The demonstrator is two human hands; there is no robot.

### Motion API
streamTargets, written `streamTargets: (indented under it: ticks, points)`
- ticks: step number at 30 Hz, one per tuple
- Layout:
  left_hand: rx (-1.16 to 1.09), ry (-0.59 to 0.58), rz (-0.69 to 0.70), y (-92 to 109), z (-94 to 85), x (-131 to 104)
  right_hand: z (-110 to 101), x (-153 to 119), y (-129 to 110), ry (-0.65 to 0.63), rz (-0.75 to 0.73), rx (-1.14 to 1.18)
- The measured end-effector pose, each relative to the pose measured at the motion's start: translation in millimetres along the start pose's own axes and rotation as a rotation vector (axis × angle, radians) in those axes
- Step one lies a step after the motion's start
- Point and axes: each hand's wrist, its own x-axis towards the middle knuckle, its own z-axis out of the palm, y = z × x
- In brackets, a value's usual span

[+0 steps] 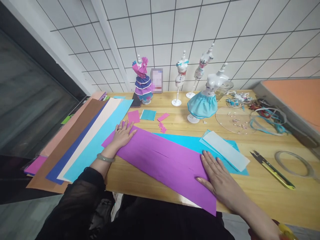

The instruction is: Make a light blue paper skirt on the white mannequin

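Note:
A long purple sheet (160,160), paper or cloth, lies slantwise on the wooden table, its near right corner reaching past the front edge. Small creases or slits run along its middle. My left hand (122,135) rests flat on its far left end, fingers spread. On the right end my right hand (217,173) lies flat, thumb held apart. Under the purple sheet and beyond it is a blue sheet (180,140), partly covered. White and light blue strips (226,150) sit on the blue sheet, just past my right hand.
Brown, dark blue, cream and light blue sheets (97,140) are stacked at the left. Behind stand small mannequins, one in a ruffled dress (143,85), another in a turquoise skirt (203,105). Yellow-handled thread snips (273,170) and a tape roll (295,163) lie at the right.

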Motion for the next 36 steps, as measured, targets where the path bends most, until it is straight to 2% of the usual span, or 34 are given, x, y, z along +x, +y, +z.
streamTargets:
  ticks: [4, 8, 12, 16, 21, 28, 31, 36]
  points:
    - [-0.027, -0.009, 0.0, -0.3, 0.2, 1.1, -1.1, -6.0, 2.0, -0.008, 0.032, -0.004]
    - [-0.127, -0.019, 0.024, -4.7, -2.2, 2.4, -8.3, 1.1, 4.6, -0.038, 0.078, 0.039]
    - [-0.315, 0.083, 0.037, -19.5, -8.5, -0.1, -11.4, 14.7, 13.0, 0.035, 0.098, 0.094]
    - [-0.298, 0.221, -0.14, -39.3, -12.8, -4.7, -1.0, 21.6, 24.7, 0.078, 0.104, 0.101]
    - [-0.278, 0.213, -0.282, -51.0, -12.2, -2.7, 9.1, 24.0, 33.3, 0.082, 0.144, 0.192]
    - [-0.369, 0.176, -0.365, -46.1, -15.3, 9.6, -9.6, 30.5, 16.2, -0.103, 0.269, 0.433]
    - [-0.421, 0.179, -0.34, -45.1, -18.2, 10.8, -22.8, 30.6, 4.8, -0.118, 0.359, 0.485]
    - [-0.476, 0.254, -0.271, -45.9, -26.3, 8.6, -34.9, 28.4, -4.1, -0.163, 0.474, 0.604]
